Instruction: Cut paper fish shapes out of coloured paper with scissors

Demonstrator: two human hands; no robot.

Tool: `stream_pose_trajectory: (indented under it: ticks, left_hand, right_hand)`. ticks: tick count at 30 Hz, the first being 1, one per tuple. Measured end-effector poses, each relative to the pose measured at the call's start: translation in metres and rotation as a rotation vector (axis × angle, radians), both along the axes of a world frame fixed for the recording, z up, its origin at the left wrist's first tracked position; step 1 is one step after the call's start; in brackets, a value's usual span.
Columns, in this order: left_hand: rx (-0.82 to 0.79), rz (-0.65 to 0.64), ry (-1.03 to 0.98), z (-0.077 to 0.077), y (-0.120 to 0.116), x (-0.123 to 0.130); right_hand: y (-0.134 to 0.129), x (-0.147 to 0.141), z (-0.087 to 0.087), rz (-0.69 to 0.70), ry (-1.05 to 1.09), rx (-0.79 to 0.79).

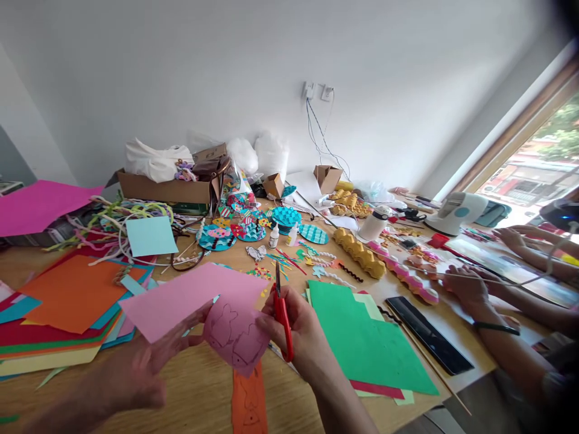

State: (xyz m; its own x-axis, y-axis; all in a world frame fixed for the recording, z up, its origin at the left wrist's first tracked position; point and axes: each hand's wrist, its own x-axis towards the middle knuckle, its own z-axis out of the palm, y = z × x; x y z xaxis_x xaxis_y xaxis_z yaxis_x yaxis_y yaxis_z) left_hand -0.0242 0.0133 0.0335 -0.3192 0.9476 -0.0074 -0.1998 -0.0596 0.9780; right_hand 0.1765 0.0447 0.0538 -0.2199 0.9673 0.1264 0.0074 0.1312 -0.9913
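Observation:
My right hand [296, 325] is closed round red-handled scissors [283, 322], their blades pointing up and away. Its thumb also pins a curled piece of pink paper [237, 334] with fish-like outlines drawn on it. Behind this piece spreads a larger, plain pink sheet [194, 295]; whether the two are joined I cannot tell. My left hand [140, 371], slightly blurred, has its fingers stretched and apart at the left of the pink paper, some fingertips partly hidden by it. Below the curled piece, an orange strip [248, 401] with drawn outlines lies on the table.
Coloured sheets [67, 295] are piled at left, green foam-like sheets [362, 337] at right beside a black phone-like slab [429, 334]. Glue bottles [274, 236], decorated blue plates [217, 237] and a yellow egg-carton strip [359, 253] stand farther back. Another person's hands [468, 286] work at right.

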Motion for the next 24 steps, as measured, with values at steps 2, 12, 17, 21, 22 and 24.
stream_pose_trajectory:
  ticks: [2,12,17,21,22,24]
  left_hand:
    - [-0.048,-0.254,0.020,0.004,0.007,-0.007]
    - [-0.252,-0.676,-0.342,-0.013,0.026,-0.009]
    - [-0.296,-0.763,-0.396,-0.022,0.010,-0.005]
    - [-0.296,-0.818,-0.490,-0.018,0.005,-0.003]
    - [-0.285,-0.820,-0.478,-0.015,0.005,-0.002]
    - [-0.287,-0.809,-0.454,-0.008,0.008,0.001]
  right_hand:
    - [0.001,-0.002,0.003,0.047,-0.050,0.026]
    - [0.007,0.002,0.017,0.152,-0.377,0.291]
    - [0.009,0.003,0.023,0.160,-0.359,0.336]
    - [0.008,0.003,0.024,0.201,-0.272,0.334]
    - [0.007,0.003,0.023,0.220,-0.244,0.322]
    - [0.006,0.003,0.021,0.254,-0.203,0.286]
